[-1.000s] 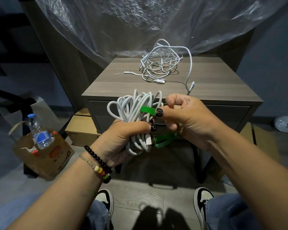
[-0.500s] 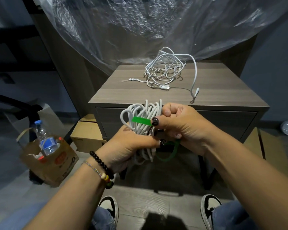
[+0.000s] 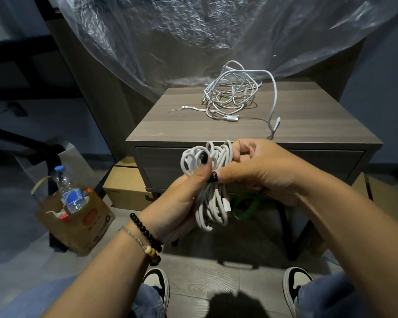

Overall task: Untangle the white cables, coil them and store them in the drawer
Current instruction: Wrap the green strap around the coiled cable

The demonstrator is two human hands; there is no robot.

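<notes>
Both hands clasp the coil in front of the closed drawer: the left hand grips its middle, and the right hand curls around it, a green tie hanging below. A tangle lies on the nightstand.

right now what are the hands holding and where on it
Both hands grip the coiled white cable bundle around its middle: left hand from the left side, right hand from the right. A green strap hangs below.
</notes>
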